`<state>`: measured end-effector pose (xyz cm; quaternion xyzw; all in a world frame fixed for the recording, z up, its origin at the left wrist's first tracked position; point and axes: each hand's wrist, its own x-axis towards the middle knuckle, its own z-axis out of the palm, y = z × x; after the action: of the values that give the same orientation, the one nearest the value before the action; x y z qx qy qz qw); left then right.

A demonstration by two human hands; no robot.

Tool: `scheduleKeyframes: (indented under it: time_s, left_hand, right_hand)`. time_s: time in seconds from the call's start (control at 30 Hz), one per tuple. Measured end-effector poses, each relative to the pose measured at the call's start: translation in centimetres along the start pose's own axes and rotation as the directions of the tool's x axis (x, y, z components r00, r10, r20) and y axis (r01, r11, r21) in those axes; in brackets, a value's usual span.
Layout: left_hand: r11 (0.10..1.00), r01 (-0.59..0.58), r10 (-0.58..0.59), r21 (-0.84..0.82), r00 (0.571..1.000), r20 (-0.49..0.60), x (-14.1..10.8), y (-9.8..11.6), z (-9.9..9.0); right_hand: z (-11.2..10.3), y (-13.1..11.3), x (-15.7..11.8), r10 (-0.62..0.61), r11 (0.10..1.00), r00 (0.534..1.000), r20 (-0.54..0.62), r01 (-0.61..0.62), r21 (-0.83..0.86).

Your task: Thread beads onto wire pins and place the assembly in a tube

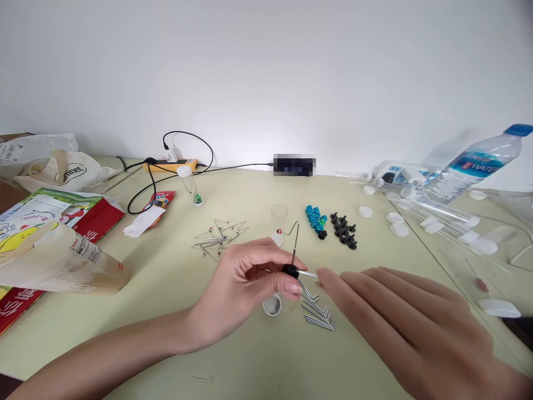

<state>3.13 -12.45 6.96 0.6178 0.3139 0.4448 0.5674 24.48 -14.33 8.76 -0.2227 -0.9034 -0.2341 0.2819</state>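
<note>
My left hand (250, 272) pinches a small black plastic knob (290, 271) between thumb and fingers. A thin bent metal wire (295, 247) rises from the knob, with a small red-and-white bead at its far end. My right hand (400, 316) is closed on a silver hex key (307, 273), whose tip meets the knob's side. Just below, several L-shaped hex keys (320, 319) lie on the table. A white cap (272, 305) holding tiny dark pieces, perhaps screws, sits under my left hand. Behind my hands are blue knobs (315, 218) and black knobs (343, 230).
Bent wires (219, 239) lie in a pile at left. A clear tube (190, 186) stands behind them. White caps (397, 222), clear tubes and a water bottle (478, 161) are at right. A drink cup (79, 261) and an orange power strip (175, 165) are at left.
</note>
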Motion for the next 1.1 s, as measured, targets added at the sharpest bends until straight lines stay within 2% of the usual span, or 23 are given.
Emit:
scheduleKeyframes:
  time_s: [0.07,0.13,0.2,0.27,0.33,0.43,0.5,0.53,0.6,0.67,0.77,0.83,0.93,1.0,1.1]
  left_hand:
    - [0.994,-0.052,0.053,0.091,0.999,-0.003,-0.2,-0.1,0.0]
    - [0.975,-0.115,0.116,0.192,0.993,0.004,-0.3,-0.3,0.0]
    - [0.944,-0.172,0.171,0.281,0.985,0.029,-0.4,-0.5,-0.1]
    - [0.915,-0.210,0.203,0.345,0.978,0.057,-0.5,-0.7,-0.1]
    - [0.894,-0.218,0.209,0.392,0.976,0.066,-0.5,-0.7,-0.1]
    - [0.880,-0.191,0.185,0.434,0.981,0.058,-0.5,-0.5,-0.1]
    - [0.890,-0.150,0.144,0.430,0.988,0.047,-0.4,-0.4,0.0]
    - [0.902,-0.123,0.116,0.414,0.992,0.043,-0.3,-0.4,0.0]
    - [0.934,-0.069,0.057,0.350,0.997,0.044,0.0,-0.4,0.1]
    - [0.966,-0.021,0.008,0.258,0.999,0.050,0.4,-0.4,0.1]
    - [0.990,0.062,-0.069,0.124,0.996,0.051,0.9,-0.3,-0.1]
    - [0.990,0.123,-0.126,0.064,0.991,0.045,1.3,-0.2,-0.5]
    - [0.983,0.184,-0.185,0.025,0.982,0.043,1.5,-0.1,-0.8]
    - [0.979,0.204,-0.204,0.015,0.977,0.055,1.6,-0.2,-0.9]
    - [0.979,0.202,-0.201,-0.007,0.978,0.061,1.4,-0.5,-0.7]
  right_hand:
    - [-0.1,0.0,0.1,0.097,0.994,0.995,0.032,-0.099,0.050]
    - [-0.2,-0.1,0.1,0.225,0.958,0.967,0.120,-0.242,0.154]
    - [-0.2,-0.1,0.1,0.352,0.854,0.898,0.264,-0.424,0.303]
    - [-0.2,-0.1,0.3,0.432,0.689,0.802,0.411,-0.588,0.423]
    - [-0.1,-0.1,0.6,0.471,0.519,0.710,0.524,-0.703,0.486]
    - [0.2,-0.1,1.2,0.466,0.321,0.627,0.624,-0.777,0.542]
    - [0.4,-0.2,1.4,0.457,0.258,0.616,0.641,-0.782,0.567]
    - [0.5,-0.2,1.5,0.454,0.257,0.622,0.638,-0.777,0.575]
    - [0.8,-0.2,1.4,0.459,0.321,0.647,0.609,-0.760,0.566]
    - [1.2,-0.2,1.0,0.466,0.467,0.696,0.547,-0.718,0.516]
    - [1.6,-0.3,0.5,0.450,0.761,0.821,0.353,-0.559,0.330]
    - [1.6,-0.2,0.3,0.379,0.907,0.908,0.180,-0.403,0.123]
    - [1.3,0.0,0.4,0.202,0.976,0.978,0.051,-0.197,-0.099]
    - [1.1,0.1,0.6,0.109,0.986,0.993,0.037,-0.103,-0.131]
    - [0.9,0.2,0.8,0.050,0.990,0.998,0.035,-0.045,-0.134]
